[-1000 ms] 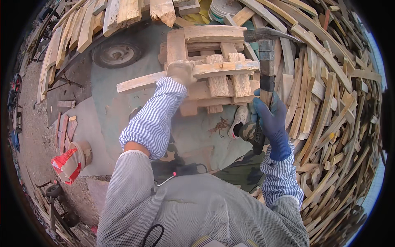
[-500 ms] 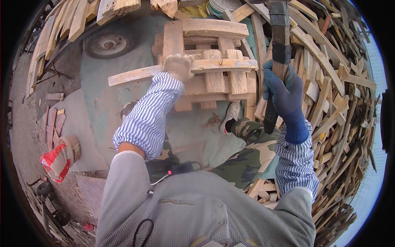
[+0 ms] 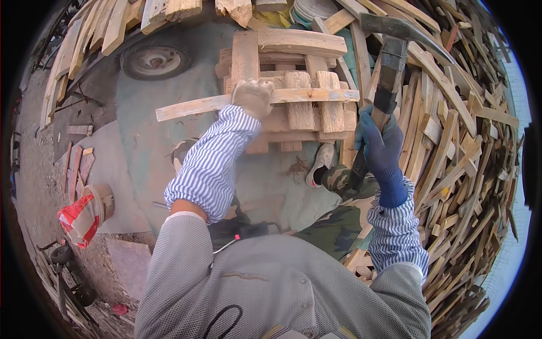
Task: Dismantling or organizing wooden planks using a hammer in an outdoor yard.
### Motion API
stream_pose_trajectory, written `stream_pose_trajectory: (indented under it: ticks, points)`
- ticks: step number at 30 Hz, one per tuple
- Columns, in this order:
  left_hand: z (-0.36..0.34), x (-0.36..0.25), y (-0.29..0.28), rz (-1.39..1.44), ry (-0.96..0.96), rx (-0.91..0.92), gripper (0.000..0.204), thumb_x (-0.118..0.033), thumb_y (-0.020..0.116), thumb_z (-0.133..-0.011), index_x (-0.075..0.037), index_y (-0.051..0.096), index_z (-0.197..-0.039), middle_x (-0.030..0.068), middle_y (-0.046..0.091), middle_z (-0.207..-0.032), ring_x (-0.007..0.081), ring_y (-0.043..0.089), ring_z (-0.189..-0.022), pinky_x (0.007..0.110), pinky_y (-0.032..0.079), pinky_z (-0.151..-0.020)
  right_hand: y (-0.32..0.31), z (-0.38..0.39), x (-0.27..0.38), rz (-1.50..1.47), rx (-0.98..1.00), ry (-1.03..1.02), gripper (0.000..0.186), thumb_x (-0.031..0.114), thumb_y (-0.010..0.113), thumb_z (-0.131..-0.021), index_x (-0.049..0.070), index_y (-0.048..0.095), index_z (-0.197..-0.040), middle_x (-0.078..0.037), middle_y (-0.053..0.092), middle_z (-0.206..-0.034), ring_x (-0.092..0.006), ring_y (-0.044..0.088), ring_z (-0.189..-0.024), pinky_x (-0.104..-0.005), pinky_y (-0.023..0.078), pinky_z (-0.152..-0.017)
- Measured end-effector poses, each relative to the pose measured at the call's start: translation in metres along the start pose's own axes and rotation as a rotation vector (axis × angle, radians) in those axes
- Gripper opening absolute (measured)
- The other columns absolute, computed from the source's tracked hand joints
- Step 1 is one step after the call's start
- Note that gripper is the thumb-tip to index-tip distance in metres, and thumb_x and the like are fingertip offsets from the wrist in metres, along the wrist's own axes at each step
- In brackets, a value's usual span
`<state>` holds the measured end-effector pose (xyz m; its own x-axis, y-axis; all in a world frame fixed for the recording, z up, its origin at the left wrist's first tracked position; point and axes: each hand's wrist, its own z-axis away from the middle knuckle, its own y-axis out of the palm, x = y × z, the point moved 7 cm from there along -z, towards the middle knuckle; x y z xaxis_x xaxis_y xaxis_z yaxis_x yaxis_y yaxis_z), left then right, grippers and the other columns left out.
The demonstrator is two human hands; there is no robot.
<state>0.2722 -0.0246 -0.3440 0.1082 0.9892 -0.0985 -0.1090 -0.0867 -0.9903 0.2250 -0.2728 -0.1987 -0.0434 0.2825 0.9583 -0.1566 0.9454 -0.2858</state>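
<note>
My left hand [image 3: 252, 97], in a pale glove, grips a long light wooden slat [image 3: 186, 107] lying crosswise over a stack of wooden blocks and boards. Two short rough blocks [image 3: 330, 112] stand out under the slat to the right of my left hand, and a vertical board [image 3: 244, 51] is just beyond it. My right hand [image 3: 378, 141], in a blue glove, is closed around the handle of a claw hammer [image 3: 383, 84], held raised to the right of the stack with its dark metal head at the top.
Piles of loose timber [image 3: 451, 186] fill the right, and more planks [image 3: 113, 28] hang at the upper left above a wheel [image 3: 158, 60]. A bucket with a red-and-white bag [image 3: 82, 220] stands at left. Round pale containers [image 3: 313, 11] sit at the back. My feet [image 3: 320, 164] are below the stack.
My right hand lifted the hammer up and rightward from a second ago, then dropped slightly back toward the stack over the last half second. My left hand keeps its hold on the slat.
</note>
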Motion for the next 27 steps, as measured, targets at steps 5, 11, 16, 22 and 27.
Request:
stream_pose_trajectory:
  ticks: [5, 11, 16, 22, 27]
  points:
    - [-0.011, -0.035, 0.011, 0.053, 0.107, -0.028, 0.037, -0.032, 0.072, -0.086, -0.011, 0.067, -0.116, 0.0089, 0.07, -0.115, 0.0246, 0.066, -0.113, 0.042, 0.049, -0.097, -0.01, 0.062, -0.152, 0.149, 0.187, 0.533, 0.017, 0.018, 0.064, -0.094, 0.002, 0.061, -0.094, -0.005, 0.059, -0.064, -0.0141, 0.058, -0.049, -0.0301, 0.046, -0.046]
    - [0.001, -0.02, -0.002, 0.015, 0.011, 0.203, 0.049, -0.034, 0.073, -0.086, -0.011, 0.063, -0.129, 0.0104, 0.068, -0.127, 0.0243, 0.064, -0.12, 0.039, 0.049, -0.101, 0.005, 0.079, -0.078, -0.03, -0.075, 0.109, 0.021, 0.015, 0.066, -0.09, -0.002, 0.062, -0.102, -0.009, 0.064, -0.068, -0.0164, 0.063, -0.055, -0.0294, 0.052, -0.049]
    - [-0.021, -0.022, -0.001, 0.065, 0.095, 0.291, 0.071, -0.045, 0.081, -0.075, -0.011, 0.061, -0.135, 0.0103, 0.068, -0.129, 0.0283, 0.063, -0.123, 0.041, 0.05, -0.103, 0.022, 0.123, -0.074, -0.797, -0.007, 0.383, 0.023, 0.011, 0.067, -0.087, -0.005, 0.063, -0.103, -0.013, 0.063, -0.067, -0.0192, 0.064, -0.054, -0.0302, 0.054, -0.048]
    - [-0.021, -0.009, -0.015, 0.187, -0.015, 0.323, 0.078, -0.043, 0.085, -0.067, -0.014, 0.062, -0.136, 0.0117, 0.071, -0.124, 0.0277, 0.066, -0.117, 0.041, 0.051, -0.099, 0.011, 0.131, -0.111, -0.454, 0.027, 0.563, 0.017, 0.014, 0.067, -0.09, 0.0, 0.065, -0.1, -0.009, 0.069, -0.074, -0.0139, 0.063, -0.054, -0.026, 0.051, -0.048]
    - [-0.024, -0.011, -0.009, 0.111, -0.005, 0.266, 0.08, -0.048, 0.085, -0.069, -0.015, 0.061, -0.137, 0.009, 0.07, -0.127, 0.0253, 0.064, -0.12, 0.039, 0.05, -0.102, 0.008, 0.103, -0.14, -0.396, -0.097, 0.493, 0.026, 0.011, 0.067, -0.09, -0.004, 0.058, -0.109, -0.014, 0.07, -0.084, -0.0178, 0.067, -0.062, -0.03, 0.055, -0.055]
